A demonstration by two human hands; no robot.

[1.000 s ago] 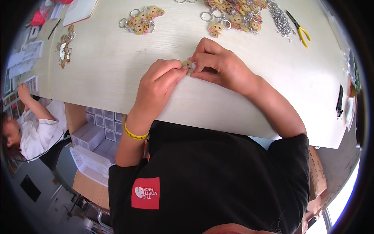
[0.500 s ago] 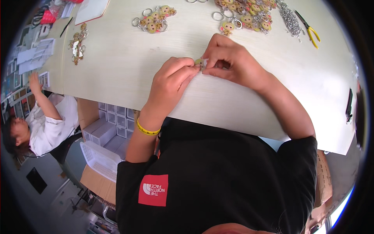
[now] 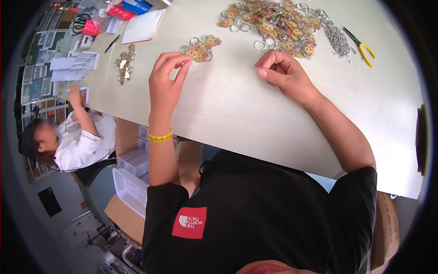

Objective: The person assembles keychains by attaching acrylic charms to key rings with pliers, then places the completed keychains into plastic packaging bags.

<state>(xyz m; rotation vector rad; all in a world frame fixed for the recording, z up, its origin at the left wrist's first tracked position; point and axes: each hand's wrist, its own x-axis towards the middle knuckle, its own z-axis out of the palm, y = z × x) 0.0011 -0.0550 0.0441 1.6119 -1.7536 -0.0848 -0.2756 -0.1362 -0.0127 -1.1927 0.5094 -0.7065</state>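
My left hand reaches to the near edge of a small cluster of keychains. Its thumb and forefinger are a little apart, their tips at the lowest charm. The charms are flat with a printed cartoon face, and metal rings lie among them. Off to the right, my right hand is closed in a pinch above the table. A thin, see-through sliver shows at its fingertips; its full shape is hidden. Beyond that hand lies a large heap of the same keychains.
Right of the heap are a pile of silver chains and yellow-handled pliers. Farther left lie another small group of keychains, a black pen and an open notebook. A person in white sits at the left.
My hands have come apart. The left has moved left to the small keychain cluster, and the right has shifted slightly right, still pinching. The view has tilted to show more of the far table.
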